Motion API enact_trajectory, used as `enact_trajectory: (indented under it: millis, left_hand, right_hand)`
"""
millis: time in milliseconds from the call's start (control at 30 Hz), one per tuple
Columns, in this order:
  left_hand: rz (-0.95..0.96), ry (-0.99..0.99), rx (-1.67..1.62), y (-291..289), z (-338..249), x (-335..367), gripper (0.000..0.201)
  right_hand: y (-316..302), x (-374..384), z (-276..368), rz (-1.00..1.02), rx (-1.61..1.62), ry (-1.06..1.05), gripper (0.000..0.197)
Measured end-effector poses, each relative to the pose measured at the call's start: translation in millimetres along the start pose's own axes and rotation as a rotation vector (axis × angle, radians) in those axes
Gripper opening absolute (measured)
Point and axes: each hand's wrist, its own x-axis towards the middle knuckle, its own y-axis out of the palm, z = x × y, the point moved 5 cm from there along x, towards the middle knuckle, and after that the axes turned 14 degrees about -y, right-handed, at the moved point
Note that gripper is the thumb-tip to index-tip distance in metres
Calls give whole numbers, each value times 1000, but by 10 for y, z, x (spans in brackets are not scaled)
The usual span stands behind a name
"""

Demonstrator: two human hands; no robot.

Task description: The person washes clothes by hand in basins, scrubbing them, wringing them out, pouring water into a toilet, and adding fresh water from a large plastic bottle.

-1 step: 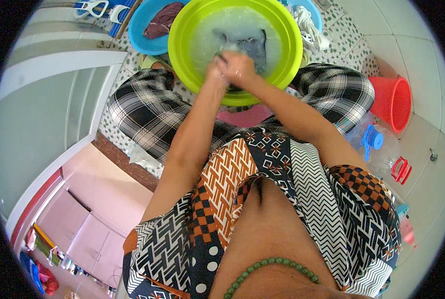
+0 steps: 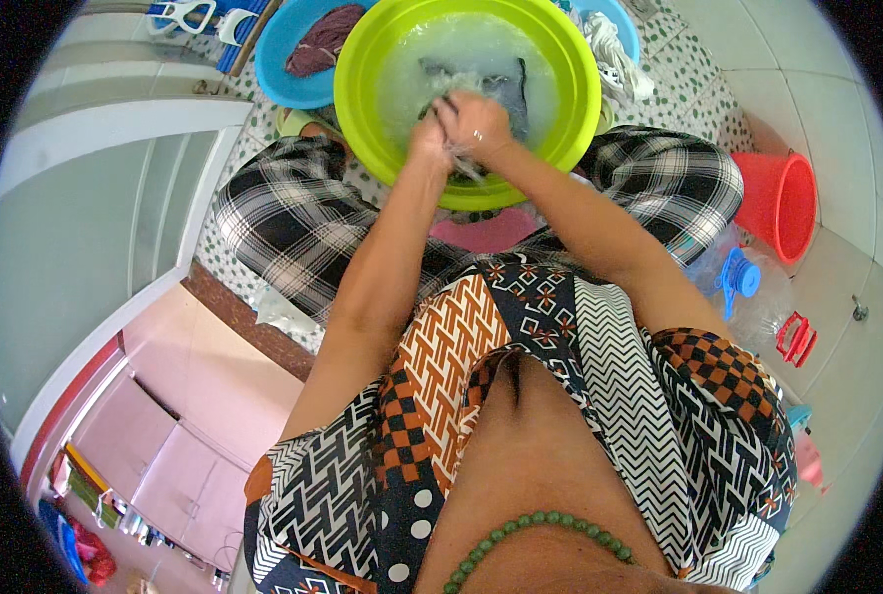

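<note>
Dotted floor tiles [image 2: 687, 69] lie beneath a lime-green basin [image 2: 350, 109] of cloudy water [image 2: 402, 74], where a dark cloth [image 2: 511, 91] lies partly sunk. At its near side, the left hand [image 2: 429, 137] and right hand [image 2: 479, 124] meet, fingers curled in; I cannot tell whether they pinch cloth.

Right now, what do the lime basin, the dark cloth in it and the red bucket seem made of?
Lime basin: probably plastic, smooth and slightly glossy, given its even colour and rounded rim. Dark cloth: fabric, matte, lying limp in cloudy water; the fibre is unclear. Red bucket: likely plastic, with uniform colour and a soft sheen.
</note>
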Motion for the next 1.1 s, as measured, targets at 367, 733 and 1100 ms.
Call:
enact_trajectory:
  millis: [367,733,1100]
  left_hand:
    - [187,-4,-190,407,-459,-558,50]
    - [101,-133,95,387,-185,-557,56]
    - [1018,-539,-245,295,-112,-265,40]
  right_hand:
    - [-335,-390,114,-82,262,-269,40]
    - [-51,-30,8,7,597,59,18]
    - [-565,-447,1311,40,513,-542,18]
